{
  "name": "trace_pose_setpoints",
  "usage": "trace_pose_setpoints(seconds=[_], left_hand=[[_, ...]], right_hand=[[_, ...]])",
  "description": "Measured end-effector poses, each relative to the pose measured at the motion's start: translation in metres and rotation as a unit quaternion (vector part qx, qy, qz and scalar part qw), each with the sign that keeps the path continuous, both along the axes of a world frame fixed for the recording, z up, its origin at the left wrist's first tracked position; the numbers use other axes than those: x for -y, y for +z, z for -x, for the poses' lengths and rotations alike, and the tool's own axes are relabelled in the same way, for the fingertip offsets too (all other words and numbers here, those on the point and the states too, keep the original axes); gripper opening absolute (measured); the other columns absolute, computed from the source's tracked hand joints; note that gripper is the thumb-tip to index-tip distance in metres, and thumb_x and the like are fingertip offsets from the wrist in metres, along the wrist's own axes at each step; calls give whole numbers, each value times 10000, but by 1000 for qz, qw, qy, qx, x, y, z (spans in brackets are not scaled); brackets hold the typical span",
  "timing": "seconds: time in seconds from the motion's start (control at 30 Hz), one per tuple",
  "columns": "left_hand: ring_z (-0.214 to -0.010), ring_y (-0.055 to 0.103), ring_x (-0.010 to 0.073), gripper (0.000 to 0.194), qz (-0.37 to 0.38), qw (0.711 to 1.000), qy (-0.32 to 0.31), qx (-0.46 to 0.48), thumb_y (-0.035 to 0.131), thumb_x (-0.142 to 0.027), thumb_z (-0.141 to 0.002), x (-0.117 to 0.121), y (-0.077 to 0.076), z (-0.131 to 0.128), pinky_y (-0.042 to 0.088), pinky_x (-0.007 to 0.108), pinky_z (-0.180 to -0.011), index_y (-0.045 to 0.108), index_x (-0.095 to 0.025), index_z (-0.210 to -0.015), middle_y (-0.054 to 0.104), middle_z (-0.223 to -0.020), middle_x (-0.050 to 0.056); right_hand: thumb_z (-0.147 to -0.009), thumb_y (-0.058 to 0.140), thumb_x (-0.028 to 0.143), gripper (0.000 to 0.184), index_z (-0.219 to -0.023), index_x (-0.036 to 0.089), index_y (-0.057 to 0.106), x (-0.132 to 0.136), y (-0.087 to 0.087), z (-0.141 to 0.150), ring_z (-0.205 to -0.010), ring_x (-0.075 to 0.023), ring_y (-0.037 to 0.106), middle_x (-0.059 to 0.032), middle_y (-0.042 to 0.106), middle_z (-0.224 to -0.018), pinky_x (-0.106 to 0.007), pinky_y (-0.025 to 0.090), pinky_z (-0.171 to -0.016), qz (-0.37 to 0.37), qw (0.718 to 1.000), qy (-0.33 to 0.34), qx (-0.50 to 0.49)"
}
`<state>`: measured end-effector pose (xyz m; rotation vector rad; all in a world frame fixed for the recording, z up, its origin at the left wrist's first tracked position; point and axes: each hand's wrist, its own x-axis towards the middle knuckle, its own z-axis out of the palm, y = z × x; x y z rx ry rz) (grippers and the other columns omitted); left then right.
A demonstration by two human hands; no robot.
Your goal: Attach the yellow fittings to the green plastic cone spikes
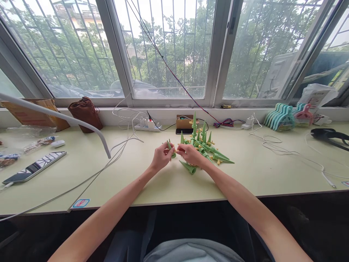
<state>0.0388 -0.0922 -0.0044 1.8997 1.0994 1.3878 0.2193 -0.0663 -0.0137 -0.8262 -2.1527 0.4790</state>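
My left hand (160,157) is closed around a green plastic plant watering spike (169,145), its pointed end upward. Close on the right, my right hand (190,153) pinches a small yellow valve (176,151) against the side of that spike; the fingers partly hide where the two meet. Beyond and to the right of my right hand lies a pile of similar green spikes (218,157), several with yellow valves on them. Some stand upright, others lie on their sides. One loose spike (188,167) rests on the table just below my right hand, its wide mouth facing right.
Behind the pile sit a small cardboard box (184,120) and a dark phone (184,131). A power strip (148,126) and white cables are at the back left. Teal clips (280,117) and black straps (331,137) lie right. A grey curved bar (92,127) crosses the left side.
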Motion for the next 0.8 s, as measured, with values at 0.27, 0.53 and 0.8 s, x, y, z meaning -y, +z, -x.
trace_pose_setpoints(seconds=[0.27, 0.53, 0.8], left_hand=[[-463, 548, 90, 282, -6, 1000, -9, -4, 630, -451, -843, -3, -4, 2, 441, 199, -377, 570, -179, -890, 576, -692, -3], [-446, 566, 99, 262, -2, 1000, 8, -2, 622, -437, -841, 0, 0, 1, 456, 205, -384, 566, -181, -849, 591, -659, -5], [-455, 617, 121, 245, 39, 999, 4, -22, 627, -402, -828, -3, -3, 1, 509, 239, -380, 539, -178, -873, 654, -810, 45]], right_hand=[[-933, 486, 273, 241, -712, 183, 519, -3, -2, -1, -600, -111, 409, 22, 510, -635, -229, 316, -608, 0, 1000, -9, 28], [-948, 487, 365, 311, -707, 180, 551, 3, 7, -3, -578, -112, 406, 17, 517, -613, -237, 318, -593, -16, 999, -33, -1], [-992, 365, 462, 472, -601, 200, 396, -5, 22, -27, -516, -108, 331, 25, 415, -533, -260, 297, -558, -89, 986, -131, -59]])
